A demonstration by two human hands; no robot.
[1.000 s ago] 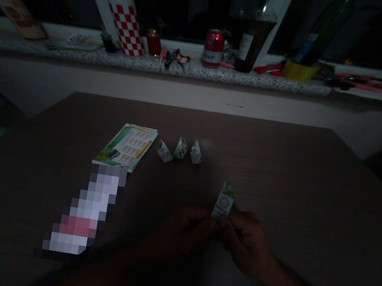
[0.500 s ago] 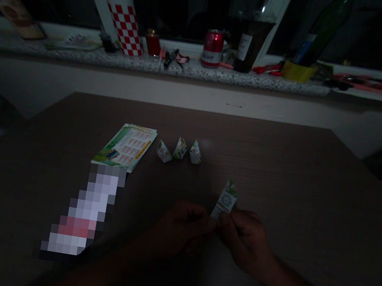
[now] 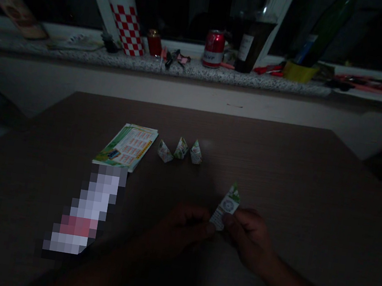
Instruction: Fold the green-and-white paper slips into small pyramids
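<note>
Between my hands, above the dark table [image 3: 296, 188], is a narrow folded piece of printed paper [image 3: 227, 205] with a green pointed tip. My right hand [image 3: 252, 235] pinches its right edge, thumb across the printed face. At its lower left end, my left hand [image 3: 187, 224] grips the paper between thumb and fingers. Farther back on the table stand three small folded paper pieces: a left one [image 3: 165, 152], a middle one [image 3: 182, 149] and a right one [image 3: 196, 152]. A stack of printed calendar sheets [image 3: 127, 146] lies to their left.
A blurred-out, pixelated object [image 3: 87, 213] lies left of my hands, below the stack. Behind the table, a granite windowsill [image 3: 188, 71] holds a checkered bottle [image 3: 127, 29], a red can [image 3: 213, 49], a dark cup [image 3: 249, 46] and a green bottle [image 3: 327, 27].
The folded paper has tilted a little more to the right. My right thumb has shifted slightly on its face, and my left thumb now lies over its lower end.
</note>
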